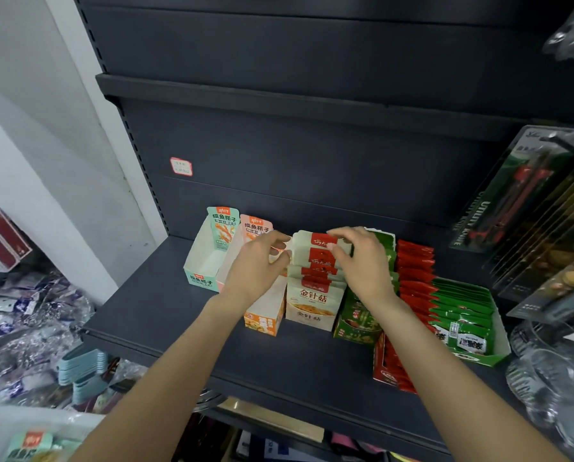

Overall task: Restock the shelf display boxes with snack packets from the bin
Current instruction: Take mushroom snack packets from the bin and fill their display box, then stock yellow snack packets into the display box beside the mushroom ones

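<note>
1. Both hands work at the cream display box (pixel 309 305) mid-shelf (pixel 165 305): left hand (pixel 257 268) and right hand (pixel 367 265) each pinch the rearmost cream-and-red packets (pixel 315 255), fingers curled on their edges.
2. Step in hand, I'd judge: squaring the row upright.
3. Next calls for more stock (the teal box (pixel 202 261) stands empty); the bin (pixel 35 438) sits lower left.

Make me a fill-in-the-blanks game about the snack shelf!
1. Both hands touch packets in the ____ box.
2. The teal box at the far left looks ____.
3. The red packets sit just left of the ____ packets.

Missing words: cream; empty; green
</note>
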{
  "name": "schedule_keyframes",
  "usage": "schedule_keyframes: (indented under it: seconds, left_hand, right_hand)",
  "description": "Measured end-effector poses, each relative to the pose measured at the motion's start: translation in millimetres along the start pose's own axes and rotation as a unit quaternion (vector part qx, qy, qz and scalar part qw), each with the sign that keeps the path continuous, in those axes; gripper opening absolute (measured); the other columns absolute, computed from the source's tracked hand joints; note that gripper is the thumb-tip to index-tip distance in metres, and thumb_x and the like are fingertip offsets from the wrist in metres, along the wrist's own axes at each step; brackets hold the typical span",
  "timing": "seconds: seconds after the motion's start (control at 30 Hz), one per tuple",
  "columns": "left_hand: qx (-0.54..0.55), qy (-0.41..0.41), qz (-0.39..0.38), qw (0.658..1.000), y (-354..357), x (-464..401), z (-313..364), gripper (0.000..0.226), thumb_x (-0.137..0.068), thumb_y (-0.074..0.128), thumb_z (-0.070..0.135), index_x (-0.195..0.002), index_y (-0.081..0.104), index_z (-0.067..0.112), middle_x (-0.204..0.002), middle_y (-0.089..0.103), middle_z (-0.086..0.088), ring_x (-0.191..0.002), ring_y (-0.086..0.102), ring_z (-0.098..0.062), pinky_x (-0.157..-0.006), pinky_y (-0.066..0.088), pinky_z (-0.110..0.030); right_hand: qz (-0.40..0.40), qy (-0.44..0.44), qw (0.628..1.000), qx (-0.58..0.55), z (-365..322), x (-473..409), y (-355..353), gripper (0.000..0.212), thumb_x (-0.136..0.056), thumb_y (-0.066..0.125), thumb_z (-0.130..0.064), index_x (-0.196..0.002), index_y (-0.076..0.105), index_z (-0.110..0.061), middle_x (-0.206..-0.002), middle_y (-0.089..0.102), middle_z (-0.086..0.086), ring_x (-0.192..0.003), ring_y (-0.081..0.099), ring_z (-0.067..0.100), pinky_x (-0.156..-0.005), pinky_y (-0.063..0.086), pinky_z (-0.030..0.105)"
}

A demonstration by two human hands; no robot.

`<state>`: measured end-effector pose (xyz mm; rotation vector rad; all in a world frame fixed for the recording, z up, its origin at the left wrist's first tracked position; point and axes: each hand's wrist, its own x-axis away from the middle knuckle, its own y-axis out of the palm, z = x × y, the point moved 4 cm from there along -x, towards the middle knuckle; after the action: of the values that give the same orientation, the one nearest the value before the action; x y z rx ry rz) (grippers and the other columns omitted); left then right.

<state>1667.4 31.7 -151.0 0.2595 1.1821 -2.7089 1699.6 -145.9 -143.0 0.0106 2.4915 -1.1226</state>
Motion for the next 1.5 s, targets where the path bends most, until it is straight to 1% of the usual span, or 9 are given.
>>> schedule_keyframes:
  seconds: [0.13, 0.33, 0.57, 0.83, 0.9, 1.03, 1.23, 1.37, 1.5]
  left_hand:
    - [-0.11, 0.028, 0.056, 0.992, -33, 34, -6, 0.027, -0.095, 0.049, 0.029, -0.121, 0.056, 0.023, -0.116, 0.061, 0.006, -0.097, 0.059, -0.011, -0.076, 0.048, -0.026]
    - [-0.051, -0.06, 0.074, 0.994, -76, 117, -72, 0.027, -0.092, 0.054, 0.027, -0.118, 0.058, 0.022, -0.11, 0.062, 0.005, -0.095, 0.061, -0.014, -0.079, 0.051, -0.036]
    - [-0.065, -0.155, -0.002, 0.986, -124, 236, -204, 0.03, -0.092, 0.054, 0.024, -0.121, 0.058, 0.018, -0.112, 0.063, -0.004, -0.097, 0.062, -0.022, -0.079, 0.05, -0.037]
    - [-0.061, -0.246, -0.11, 0.961, -168, 346, -344, 0.032, -0.092, 0.056, 0.023, -0.123, 0.058, 0.012, -0.116, 0.063, -0.01, -0.103, 0.06, -0.027, -0.086, 0.045, -0.033]
    - [-0.045, -0.258, -0.126, 0.957, -170, 362, -363, 0.034, -0.091, 0.058, 0.023, -0.124, 0.057, 0.013, -0.121, 0.061, -0.009, -0.106, 0.059, -0.027, -0.09, 0.043, -0.031]
    - [-0.037, -0.241, -0.15, 0.958, -163, 372, -385, 0.044, -0.092, 0.057, 0.026, -0.134, 0.048, 0.016, -0.133, 0.054, -0.009, -0.119, 0.051, -0.027, -0.096, 0.04, -0.031]
    - [-0.077, -0.192, -0.225, 0.952, -134, 364, -400, 0.064, -0.091, 0.054, 0.041, -0.146, 0.028, 0.022, -0.154, 0.024, -0.001, -0.141, 0.021, -0.023, -0.113, 0.027, -0.042]
    - [-0.108, -0.183, -0.275, 0.938, -119, 361, -408, 0.071, -0.09, 0.048, 0.053, -0.149, 0.02, 0.026, -0.157, 0.011, 0.005, -0.145, 0.008, -0.021, -0.116, 0.016, -0.047]
    - [-0.117, -0.178, -0.254, 0.944, -122, 362, -409, 0.067, -0.088, 0.051, 0.054, -0.145, 0.031, 0.026, -0.153, 0.022, 0.005, -0.141, 0.016, -0.025, -0.113, 0.022, -0.044]
  right_hand:
    - [-0.036, -0.003, 0.998, -0.049, -41, 24, 18, 0.025, -0.092, 0.058, -0.02, -0.116, 0.064, -0.019, -0.116, 0.062, -0.003, -0.1, 0.059, 0.011, -0.089, 0.05, 0.026]
    - [-0.123, -0.008, 0.987, -0.101, -103, 83, 85, 0.021, -0.094, 0.053, -0.019, -0.111, 0.065, -0.02, -0.106, 0.063, -0.004, -0.084, 0.058, 0.009, -0.076, 0.048, 0.026]
    - [-0.275, 0.024, 0.959, -0.071, -173, 198, 204, 0.023, -0.093, 0.052, -0.016, -0.113, 0.063, -0.016, -0.106, 0.061, 0.002, -0.093, 0.061, 0.015, -0.082, 0.048, 0.029]
    - [-0.312, 0.117, 0.94, -0.071, -227, 296, 300, 0.028, -0.092, 0.054, -0.016, -0.119, 0.062, -0.014, -0.115, 0.063, 0.003, -0.103, 0.061, 0.018, -0.088, 0.045, 0.027]
    - [-0.313, 0.127, 0.938, -0.076, -228, 313, 315, 0.032, -0.091, 0.054, -0.019, -0.123, 0.059, -0.02, -0.122, 0.061, 0.0, -0.111, 0.058, 0.017, -0.097, 0.046, 0.036]
    - [-0.338, 0.14, 0.931, -0.017, -222, 336, 335, 0.05, -0.09, 0.057, -0.03, -0.138, 0.043, -0.027, -0.144, 0.042, 0.002, -0.132, 0.04, 0.023, -0.11, 0.028, 0.052]
    - [-0.399, 0.132, 0.903, 0.093, -206, 345, 355, 0.061, -0.097, 0.04, -0.046, -0.15, 0.013, -0.032, -0.158, 0.014, -0.002, -0.146, 0.012, 0.02, -0.119, 0.0, 0.045]
    - [-0.402, 0.158, 0.893, 0.127, -198, 350, 361, 0.058, -0.098, 0.037, -0.045, -0.15, 0.02, -0.026, -0.153, 0.03, 0.001, -0.14, 0.026, 0.023, -0.118, 0.013, 0.042]
    - [-0.392, 0.166, 0.899, 0.105, -196, 351, 363, 0.047, -0.099, 0.039, -0.039, -0.143, 0.037, -0.025, -0.143, 0.041, 0.002, -0.129, 0.038, 0.023, -0.111, 0.028, 0.043]
